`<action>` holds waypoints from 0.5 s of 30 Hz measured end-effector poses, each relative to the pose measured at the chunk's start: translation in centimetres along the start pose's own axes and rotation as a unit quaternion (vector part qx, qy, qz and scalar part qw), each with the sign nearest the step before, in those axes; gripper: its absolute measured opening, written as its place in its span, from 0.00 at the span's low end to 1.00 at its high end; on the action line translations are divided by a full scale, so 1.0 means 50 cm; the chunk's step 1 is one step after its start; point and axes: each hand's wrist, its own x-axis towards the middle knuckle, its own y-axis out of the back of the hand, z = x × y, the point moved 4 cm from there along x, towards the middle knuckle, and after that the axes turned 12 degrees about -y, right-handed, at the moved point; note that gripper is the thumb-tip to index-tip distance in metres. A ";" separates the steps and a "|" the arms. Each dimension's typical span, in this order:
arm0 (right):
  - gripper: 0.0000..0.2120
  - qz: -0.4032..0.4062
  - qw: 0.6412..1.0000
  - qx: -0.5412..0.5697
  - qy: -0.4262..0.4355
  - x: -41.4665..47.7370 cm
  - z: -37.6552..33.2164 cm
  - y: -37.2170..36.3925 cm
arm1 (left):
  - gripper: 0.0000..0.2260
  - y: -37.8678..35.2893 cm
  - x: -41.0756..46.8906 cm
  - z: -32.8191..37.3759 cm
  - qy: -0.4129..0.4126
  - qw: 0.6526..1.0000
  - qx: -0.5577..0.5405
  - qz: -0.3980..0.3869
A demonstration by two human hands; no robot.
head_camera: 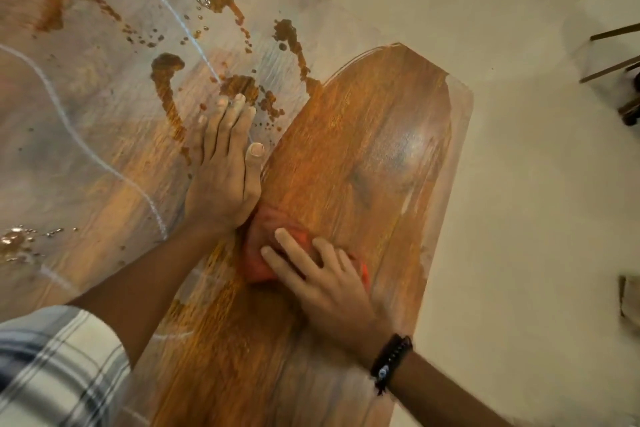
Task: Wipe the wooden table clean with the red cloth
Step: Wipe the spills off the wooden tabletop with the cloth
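Observation:
The wooden table fills the left and middle of the head view. A wiped strip runs down its right part, dark and glossy. The left part is dusty white with brown smears and droplets. The red cloth lies bunched on the wiped strip. My right hand presses down on the cloth with fingers spread, a dark beaded bracelet at its wrist. My left hand lies flat on the table just above the cloth, fingers together, fingertips at a brown smear, holding nothing.
The table's right edge runs diagonally beside a pale floor. Chair legs stand at the far right. White chalky lines curve across the dusty left part. A wet brown patch sits at the left edge.

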 end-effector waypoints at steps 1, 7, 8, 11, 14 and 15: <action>0.27 0.002 1.000 -0.010 -0.018 0.009 0.042 0.008 | 0.27 -0.003 -0.001 -0.001 0.000 1.000 -0.001 -0.003; 0.21 0.077 0.942 0.022 -0.325 0.156 0.265 0.063 | 0.27 -0.016 0.001 -0.004 -0.016 0.997 0.053 -0.050; 0.21 0.083 0.943 0.019 -0.321 0.162 0.248 0.059 | 0.27 -0.017 0.001 -0.004 -0.019 0.996 0.060 -0.055; 0.24 0.088 0.969 -0.001 -0.232 0.107 0.146 0.034 | 0.27 -0.017 0.002 -0.002 -0.021 0.995 0.074 -0.071; 0.29 0.056 0.989 -0.003 -0.139 -0.009 0.075 0.004 | 0.27 -0.015 0.004 0.004 -0.029 0.992 0.100 -0.075; 0.30 0.054 0.989 -0.001 -0.138 -0.040 0.088 0.001 | 0.26 -0.015 0.005 0.005 -0.030 0.991 0.106 -0.077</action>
